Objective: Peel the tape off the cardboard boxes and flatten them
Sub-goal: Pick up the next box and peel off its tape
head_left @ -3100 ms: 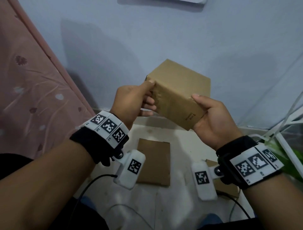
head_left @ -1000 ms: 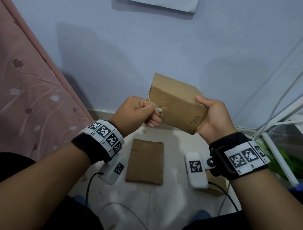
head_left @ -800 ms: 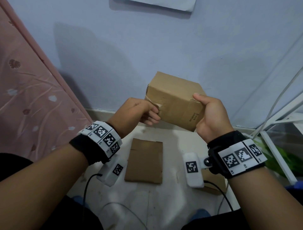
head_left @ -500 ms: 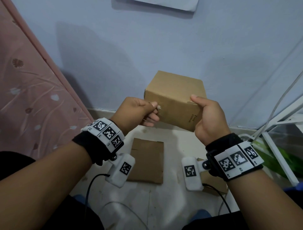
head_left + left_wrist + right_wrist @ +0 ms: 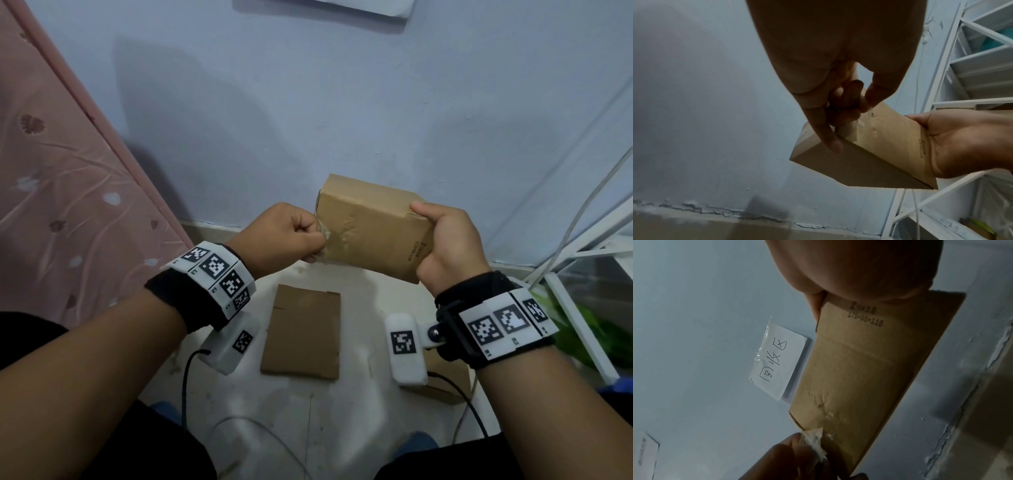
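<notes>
A small brown cardboard box is held up in front of the blue wall. My right hand grips its right end, thumb on top. My left hand is curled at the box's left end and pinches a lifted corner of clear tape. In the right wrist view the crumpled tape stands off the box between the left fingertips. The left wrist view shows the left hand on the box, with the right palm under its far end.
A flattened cardboard box lies on the white floor below my hands. Another brown cardboard piece sits partly hidden under my right wrist. A pink patterned sheet slopes at left. A white metal rack stands at right. A handwritten label is stuck on the wall.
The box has tilted back so its taped face shows. My left hand has closed on the tape end and lifted it off the box's left edge. My right grip holds.
</notes>
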`<state>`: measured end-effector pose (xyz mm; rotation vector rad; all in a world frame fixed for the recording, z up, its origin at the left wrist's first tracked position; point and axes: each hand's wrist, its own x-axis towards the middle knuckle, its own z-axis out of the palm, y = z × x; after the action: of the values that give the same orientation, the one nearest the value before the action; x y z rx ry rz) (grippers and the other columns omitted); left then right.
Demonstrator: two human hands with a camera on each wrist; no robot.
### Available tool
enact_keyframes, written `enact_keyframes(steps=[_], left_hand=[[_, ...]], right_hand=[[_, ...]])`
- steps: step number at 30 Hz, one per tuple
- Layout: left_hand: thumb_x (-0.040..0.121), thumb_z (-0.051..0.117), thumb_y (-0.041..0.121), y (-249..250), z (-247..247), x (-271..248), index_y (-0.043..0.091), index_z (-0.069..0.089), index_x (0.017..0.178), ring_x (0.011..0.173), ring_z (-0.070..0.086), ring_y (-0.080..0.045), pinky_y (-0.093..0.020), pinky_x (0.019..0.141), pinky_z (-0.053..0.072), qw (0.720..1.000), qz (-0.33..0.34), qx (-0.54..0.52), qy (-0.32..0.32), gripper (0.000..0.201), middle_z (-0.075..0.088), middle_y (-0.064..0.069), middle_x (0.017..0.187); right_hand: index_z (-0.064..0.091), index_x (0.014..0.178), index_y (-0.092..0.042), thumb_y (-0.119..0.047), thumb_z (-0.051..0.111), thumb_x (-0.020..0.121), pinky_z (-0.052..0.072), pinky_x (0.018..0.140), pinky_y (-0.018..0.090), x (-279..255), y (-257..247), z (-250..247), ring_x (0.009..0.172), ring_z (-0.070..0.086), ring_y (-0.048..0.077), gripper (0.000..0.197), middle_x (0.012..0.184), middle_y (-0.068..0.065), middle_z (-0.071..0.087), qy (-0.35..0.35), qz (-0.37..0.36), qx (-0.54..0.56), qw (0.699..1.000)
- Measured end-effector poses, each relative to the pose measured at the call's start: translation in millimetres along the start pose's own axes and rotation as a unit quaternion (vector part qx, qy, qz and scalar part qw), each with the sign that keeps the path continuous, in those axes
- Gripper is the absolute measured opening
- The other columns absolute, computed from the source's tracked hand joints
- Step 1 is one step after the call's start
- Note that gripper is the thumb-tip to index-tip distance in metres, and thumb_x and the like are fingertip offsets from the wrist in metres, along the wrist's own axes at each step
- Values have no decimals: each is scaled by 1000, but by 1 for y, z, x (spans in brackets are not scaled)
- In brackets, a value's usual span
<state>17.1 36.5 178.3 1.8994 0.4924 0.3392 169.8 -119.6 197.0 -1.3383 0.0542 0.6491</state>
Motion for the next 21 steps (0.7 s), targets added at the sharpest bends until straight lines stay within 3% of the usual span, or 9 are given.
enact_keyframes(steps=[2, 4, 6, 9, 12, 16, 18, 20, 21], left_hand=[[77, 58, 11, -3, 0, 0, -2, 52, 57, 67, 66, -18, -49, 82, 62, 1000, 0, -16, -9, 24, 64, -30, 78], [84, 55, 7, -5, 2, 1, -11, 56, 67, 63, 63, -15, -46, 78, 62, 1000, -4, -29, -5, 25, 64, -16, 71], [82, 51, 12, -5, 2, 1, -6, 61, 66, 63, 61, -15, -46, 75, 58, 999, -15, -38, 4, 27, 62, -8, 66], [78, 48, 23, -5, 4, 0, -2, 65, 65, 62, 57, -26, -57, 78, 57, 996, -53, -64, 18, 33, 58, -13, 58], [92, 64, 46, -7, 5, -1, -8, 67, 68, 60, 62, -25, -45, 73, 60, 995, -72, -41, 55, 58, 67, -20, 64], [91, 74, 17, -16, 3, 4, -17, 61, 73, 59, 63, -13, -35, 70, 58, 998, -39, -11, 52, 42, 70, -16, 68], [91, 73, 11, -18, 1, 7, -10, 61, 65, 62, 65, -12, -35, 70, 57, 998, -40, 21, 40, 35, 71, -18, 71], [88, 74, 6, -17, 0, 7, -3, 61, 59, 62, 65, -3, -21, 61, 51, 996, -36, 77, 4, 32, 72, -12, 70], [86, 73, 4, -15, 0, 6, -1, 60, 59, 58, 62, 5, -11, 56, 45, 993, -37, 115, -19, 31, 70, 0, 66]], right_hand=[[73, 98, -16, -15, 69, 87, 62, 66, 54, -1, 1, 1, 73, 71, 29, 12, 89, 6, 73, 3, 2, -1, 1000], [73, 97, -16, -16, 69, 87, 61, 73, 59, -2, 1, 2, 76, 71, 30, 10, 90, 7, 73, 6, -1, -6, 1000], [73, 90, -15, -16, 70, 86, 58, 83, 64, -4, 2, 4, 79, 71, 31, 4, 90, 8, 73, 9, -7, -13, 1000], [72, 79, -15, -15, 71, 86, 54, 91, 67, -7, 5, 7, 77, 68, 31, 7, 84, 8, 70, 6, -21, -22, 1000], [72, 76, -12, -12, 71, 86, 52, 92, 66, -12, 9, 10, 76, 66, 30, 10, 82, 11, 67, -3, -43, -30, 999], [72, 78, -12, -10, 70, 88, 57, 87, 60, -16, 4, 12, 72, 65, 28, 10, 79, 8, 67, -3, -58, -30, 998], [71, 76, -13, -10, 70, 88, 58, 76, 46, -16, 1, 10, 65, 63, 24, 12, 72, 4, 66, 4, -70, -40, 997], [71, 75, -11, -9, 70, 88, 53, 65, 32, -16, 0, 10, 55, 61, 18, 14, 64, 1, 65, 10, -88, -60, 994], [72, 75, -9, -8, 70, 88, 52, 64, 30, -16, 0, 10, 55, 61, 17, 13, 65, 1, 65, 14, -95, -70, 993]])
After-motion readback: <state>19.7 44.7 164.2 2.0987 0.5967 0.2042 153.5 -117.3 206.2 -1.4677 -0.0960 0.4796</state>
